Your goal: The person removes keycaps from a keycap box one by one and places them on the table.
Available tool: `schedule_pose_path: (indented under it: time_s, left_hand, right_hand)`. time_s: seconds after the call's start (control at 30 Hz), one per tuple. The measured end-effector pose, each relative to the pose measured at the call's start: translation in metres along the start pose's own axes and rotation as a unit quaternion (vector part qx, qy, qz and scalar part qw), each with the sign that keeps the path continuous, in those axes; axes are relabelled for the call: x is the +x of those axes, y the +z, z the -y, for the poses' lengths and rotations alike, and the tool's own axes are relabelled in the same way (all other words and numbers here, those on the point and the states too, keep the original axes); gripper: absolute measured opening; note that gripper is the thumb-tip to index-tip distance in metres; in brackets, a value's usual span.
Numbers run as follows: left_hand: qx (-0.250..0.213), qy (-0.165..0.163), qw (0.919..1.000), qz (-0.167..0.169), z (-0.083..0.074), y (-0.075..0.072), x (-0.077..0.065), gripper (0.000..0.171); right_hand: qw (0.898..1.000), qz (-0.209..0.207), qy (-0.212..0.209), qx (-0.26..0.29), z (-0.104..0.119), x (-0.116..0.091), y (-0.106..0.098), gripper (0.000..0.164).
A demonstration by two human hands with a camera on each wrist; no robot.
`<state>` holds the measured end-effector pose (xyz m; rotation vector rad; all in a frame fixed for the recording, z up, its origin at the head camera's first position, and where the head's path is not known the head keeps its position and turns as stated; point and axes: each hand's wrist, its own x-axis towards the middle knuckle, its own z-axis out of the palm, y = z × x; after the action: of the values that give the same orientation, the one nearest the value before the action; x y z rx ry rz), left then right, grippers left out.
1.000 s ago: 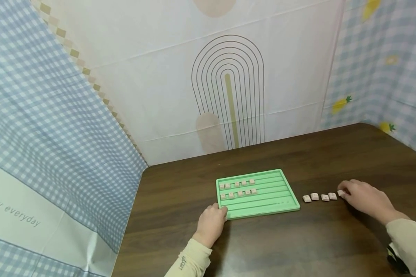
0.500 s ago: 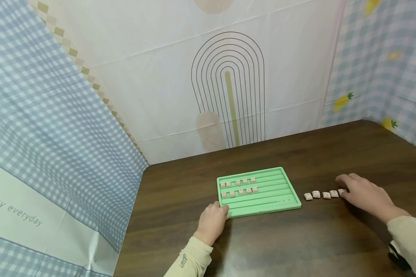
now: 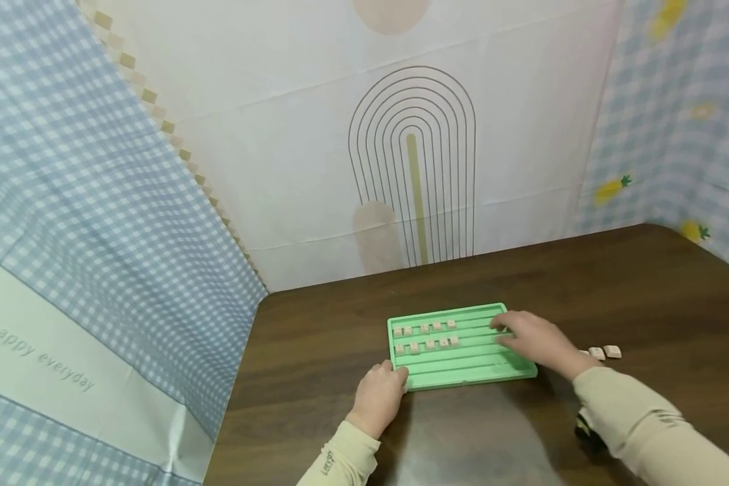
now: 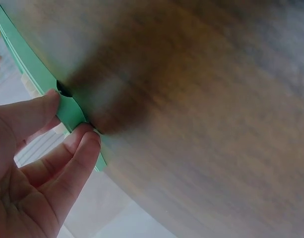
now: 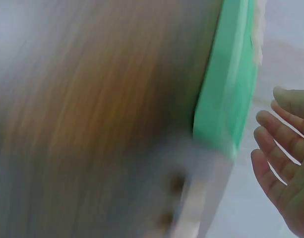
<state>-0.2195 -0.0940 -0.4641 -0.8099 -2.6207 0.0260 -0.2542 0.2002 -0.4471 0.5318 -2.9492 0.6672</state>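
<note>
Left hand (image 3: 379, 398): thumb and fingers pinch the rim of the green tray (image 3: 474, 370) at its near left corner, the rim held between them in the left wrist view. Right hand (image 3: 531, 337): released, fingers loosely extended and spread over the right end of the tray; whether a fingertip touches it cannot be told. The tray lies flat on the dark wooden desk (image 3: 316, 337), between the desk's far edge and the person, well apart from its left edge. Within the tray, a far row of five tiles (image 3: 424, 328) and a second row of five tiles (image 3: 430, 345) occupy the left half; their markings are too small to read. To the right of the tray, loose tiles (image 3: 612, 352) lie on the desk, one partly covered by the right hand. Beyond the desk's far edge hangs a pale cloth (image 3: 279, 169) with an arch pattern; blue checked cloth (image 3: 97, 148) borders the left edge.
</note>
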Motion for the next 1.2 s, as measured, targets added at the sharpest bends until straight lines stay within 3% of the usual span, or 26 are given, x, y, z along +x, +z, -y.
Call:
schedule_pose_path:
  time_s: [0.27,0.5,0.7,0.97,1.2]
  left_hand:
    - [0.007,-0.004,1.0,-0.005,-0.002,-0.001,0.001,0.011]
    - [0.009,0.0,1.0,-0.001,-0.003,0.002,0.001,0.013]
    - [0.012,-0.006,0.9998,0.012,0.0,0.003,0.001,0.011]
    - [0.007,-0.011,0.9996,0.023,-0.003,0.002,0.003,0.011]
    - [0.008,-0.009,0.9997,0.023,-0.001,0.0,0.0,0.012]
  right_hand:
    - [0.998,-0.031,-0.028,-0.036,0.036,0.026,0.044,0.028]
    - [0.994,-0.075,-0.02,-0.071,0.044,0.03,0.058,0.014]
    - [0.993,-0.094,-0.019,-0.072,0.047,0.033,0.063,0.013]
    - [0.993,-0.088,-0.019,-0.074,0.046,0.029,0.051,0.013]
    - [0.995,-0.079,0.008,-0.058,0.032,0.02,0.009,0.016]
